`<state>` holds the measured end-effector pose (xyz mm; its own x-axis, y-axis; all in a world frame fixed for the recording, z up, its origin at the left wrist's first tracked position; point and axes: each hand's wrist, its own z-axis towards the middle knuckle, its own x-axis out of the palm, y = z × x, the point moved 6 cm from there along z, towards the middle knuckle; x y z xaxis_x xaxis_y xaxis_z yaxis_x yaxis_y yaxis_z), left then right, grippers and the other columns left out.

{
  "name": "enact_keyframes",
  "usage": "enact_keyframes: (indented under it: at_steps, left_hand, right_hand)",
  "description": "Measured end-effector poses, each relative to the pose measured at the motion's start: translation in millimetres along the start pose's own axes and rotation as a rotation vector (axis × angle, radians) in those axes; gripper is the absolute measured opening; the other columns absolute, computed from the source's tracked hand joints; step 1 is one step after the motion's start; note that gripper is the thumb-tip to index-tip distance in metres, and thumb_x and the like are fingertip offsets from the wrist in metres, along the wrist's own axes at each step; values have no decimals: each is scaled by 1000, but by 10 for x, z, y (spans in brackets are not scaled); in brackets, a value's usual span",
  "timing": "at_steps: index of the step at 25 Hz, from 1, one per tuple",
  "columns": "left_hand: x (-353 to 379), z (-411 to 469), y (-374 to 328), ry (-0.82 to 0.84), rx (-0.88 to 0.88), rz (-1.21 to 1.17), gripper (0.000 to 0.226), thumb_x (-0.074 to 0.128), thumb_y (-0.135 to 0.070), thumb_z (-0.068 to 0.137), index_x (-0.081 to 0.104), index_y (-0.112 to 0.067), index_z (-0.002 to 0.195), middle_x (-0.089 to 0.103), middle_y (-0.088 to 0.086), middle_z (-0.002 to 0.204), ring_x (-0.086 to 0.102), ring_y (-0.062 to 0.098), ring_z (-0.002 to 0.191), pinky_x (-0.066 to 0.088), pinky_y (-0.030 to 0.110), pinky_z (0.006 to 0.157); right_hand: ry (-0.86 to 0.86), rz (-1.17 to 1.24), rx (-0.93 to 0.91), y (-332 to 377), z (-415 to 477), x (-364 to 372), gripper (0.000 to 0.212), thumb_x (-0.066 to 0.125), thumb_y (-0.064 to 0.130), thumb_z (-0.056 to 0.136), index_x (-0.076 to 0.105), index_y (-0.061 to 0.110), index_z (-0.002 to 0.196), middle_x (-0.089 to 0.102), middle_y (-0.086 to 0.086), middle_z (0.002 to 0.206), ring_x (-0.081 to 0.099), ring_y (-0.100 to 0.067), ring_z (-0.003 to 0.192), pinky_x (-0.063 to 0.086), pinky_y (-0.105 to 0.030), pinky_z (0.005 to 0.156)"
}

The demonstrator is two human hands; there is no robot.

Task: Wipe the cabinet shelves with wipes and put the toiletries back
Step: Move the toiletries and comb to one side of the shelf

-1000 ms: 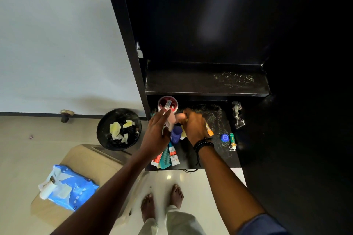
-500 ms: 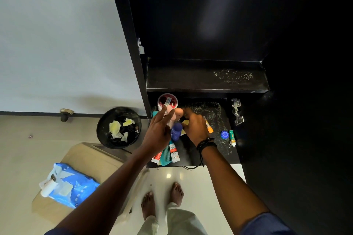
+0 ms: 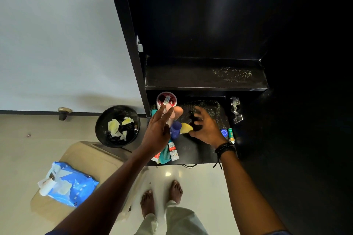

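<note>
Black shelf point(image 3: 200, 150), reached by both hands.
Left hand point(image 3: 158, 133) is stretched against pink bottle point(image 3: 178, 111) at 12 o'clock; right hand point(image 3: 205, 129) is splayed, empty.

One head cam looked steeply down & fwd into black cabinet point(image 3: 126, 25), close range; left hand point(image 3: 158, 135), right hand point(image 3: 206, 129) mid-frame, lower shelf point(image 3: 198, 150) just beyond them.

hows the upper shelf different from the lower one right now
The upper shelf holds no items; the lower shelf carries toiletries, such as a teal comb and a blue bottle. The left hand and right hand reach over the lower shelf; neither is at the upper shelf. Both shelves are black with pale specks.
</note>
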<state>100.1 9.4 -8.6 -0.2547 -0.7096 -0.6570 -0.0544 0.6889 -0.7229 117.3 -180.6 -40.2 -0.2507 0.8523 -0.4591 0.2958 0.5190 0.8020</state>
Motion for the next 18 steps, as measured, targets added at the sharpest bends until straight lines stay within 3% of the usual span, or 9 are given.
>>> enact_keyframes:
  at_steps: [4,9,15,18]
  left_hand:
    - [-13,-42,-22,-15,32,-2,66,48,-6,94,24,-36,148,9,-5,160,14,25,146,28,44,111]
    - [11,-82,-22,5,-14,-19,66,45,-5,95,22,-37,148,6,-7,160,10,26,147,27,49,112]
    - [-29,-122,-39,17,-31,-27,68,46,-4,95,19,-41,146,5,-6,160,9,25,147,25,48,113]
    - [-43,-151,-56,0,-7,-49,70,47,-4,95,14,-48,139,6,-7,160,10,24,147,25,46,113]
  right_hand:
    - [-152,167,182,-359,57,-101,79,78,-2,70,40,17,137,53,-5,121,54,-20,97,49,-27,80]
    - [25,54,106,-411,97,212,73,77,1,71,47,22,134,50,0,116,56,-20,90,51,-24,75]
    - [-50,84,124,-524,152,349,61,75,-3,70,55,20,122,55,-5,102,51,-17,68,53,-32,75]
    - [-115,-16,113,-514,109,298,59,73,-2,70,56,17,123,55,-7,108,56,-20,77,54,-34,81]
